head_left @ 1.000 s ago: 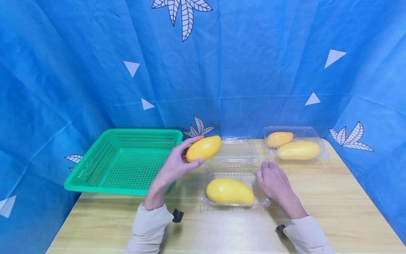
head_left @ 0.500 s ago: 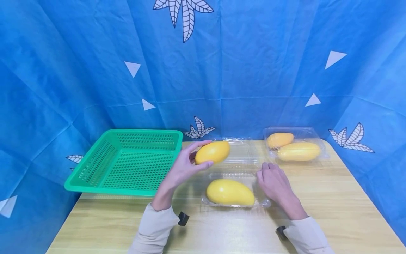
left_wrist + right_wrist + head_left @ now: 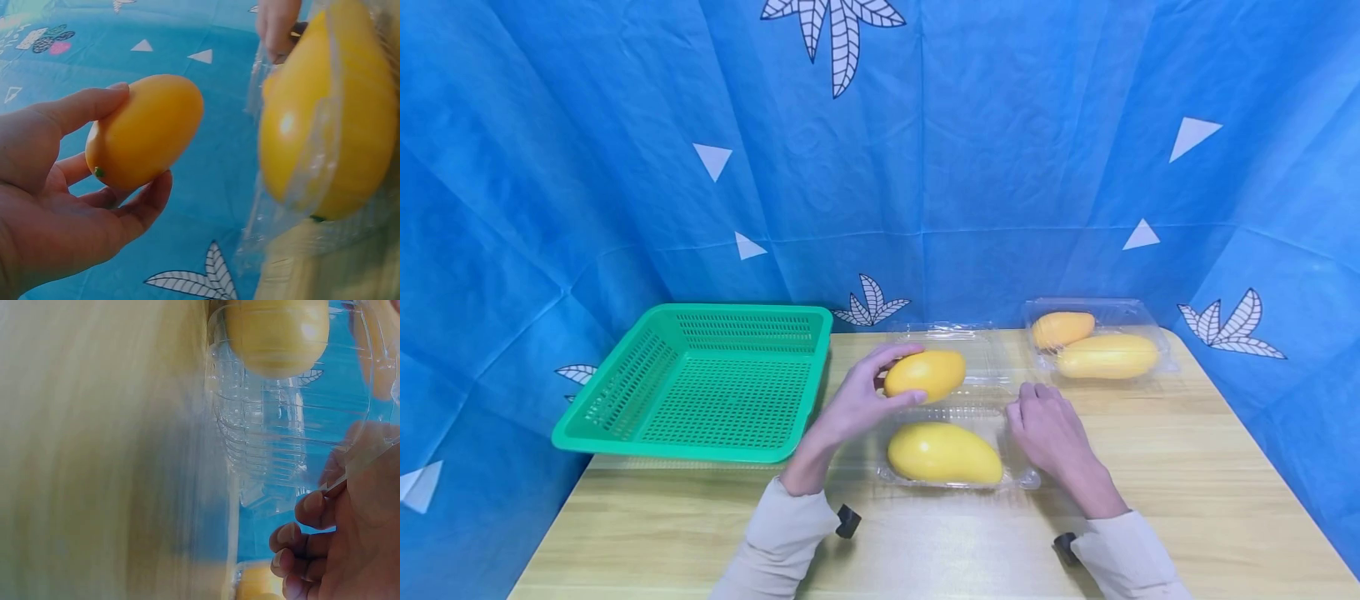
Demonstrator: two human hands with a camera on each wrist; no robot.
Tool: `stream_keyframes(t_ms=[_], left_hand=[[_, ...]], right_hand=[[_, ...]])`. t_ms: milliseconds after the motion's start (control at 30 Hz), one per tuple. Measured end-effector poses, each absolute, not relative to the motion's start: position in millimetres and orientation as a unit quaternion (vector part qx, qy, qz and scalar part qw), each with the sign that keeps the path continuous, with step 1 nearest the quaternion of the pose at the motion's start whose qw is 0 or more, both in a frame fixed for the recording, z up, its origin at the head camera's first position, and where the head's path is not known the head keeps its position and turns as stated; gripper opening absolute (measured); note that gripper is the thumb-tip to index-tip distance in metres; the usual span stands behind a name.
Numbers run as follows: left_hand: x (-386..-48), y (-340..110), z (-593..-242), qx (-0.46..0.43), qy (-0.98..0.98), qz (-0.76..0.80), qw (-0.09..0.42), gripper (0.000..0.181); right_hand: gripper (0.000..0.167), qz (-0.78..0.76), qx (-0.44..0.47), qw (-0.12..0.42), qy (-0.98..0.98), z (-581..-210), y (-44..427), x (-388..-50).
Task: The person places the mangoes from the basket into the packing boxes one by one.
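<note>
My left hand (image 3: 859, 402) grips a small orange-yellow mango (image 3: 929, 375) between thumb and fingers, above the back part of an open clear plastic clamshell box (image 3: 958, 412). In the left wrist view this mango's green stem spot (image 3: 99, 171) faces the palm. A larger yellow mango (image 3: 943, 452) lies in the box's front half. At the box's right side, my right hand (image 3: 1049, 429) pinches its rim; the right wrist view has the thumb and index finger on the clear edge (image 3: 337, 485), the other fingers curled.
To the left stands a green perforated basket (image 3: 730, 454) with nothing in it. A closed clear box (image 3: 1131, 310) holding two mangoes sits at the back right of the wooden table (image 3: 1210, 500). A blue curtain (image 3: 985, 167) hangs behind.
My left hand has carried the small mango to the right and lower, over the open box. My right hand has stayed at the box's rim.
</note>
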State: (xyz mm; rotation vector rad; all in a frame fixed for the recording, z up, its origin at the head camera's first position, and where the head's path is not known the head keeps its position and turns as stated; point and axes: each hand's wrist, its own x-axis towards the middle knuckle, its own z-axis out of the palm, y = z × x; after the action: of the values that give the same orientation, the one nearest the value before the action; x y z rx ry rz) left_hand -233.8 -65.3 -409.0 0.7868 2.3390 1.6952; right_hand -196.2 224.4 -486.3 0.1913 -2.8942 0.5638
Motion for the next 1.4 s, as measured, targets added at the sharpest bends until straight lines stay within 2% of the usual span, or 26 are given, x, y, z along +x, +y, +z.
stream_keyframes(t_ms=[300,567,1400], left_hand=[[-231,-44,-428,0.263,0.795,0.536,0.11,0.061],[-228,-29,-438,0.278,0.82,0.494,0.081,0.058],[-235,-5,-446,0.28,0.84,0.458,0.079,0.058]], right_hand=[[0.021,0.188,0.067,0.091,-0.976,-488,224,-196],[0.022,0.188,0.069,0.089,-0.976,-488,224,-197],[0.022,0.188,0.067,0.082,-0.976,-485,225,-196]])
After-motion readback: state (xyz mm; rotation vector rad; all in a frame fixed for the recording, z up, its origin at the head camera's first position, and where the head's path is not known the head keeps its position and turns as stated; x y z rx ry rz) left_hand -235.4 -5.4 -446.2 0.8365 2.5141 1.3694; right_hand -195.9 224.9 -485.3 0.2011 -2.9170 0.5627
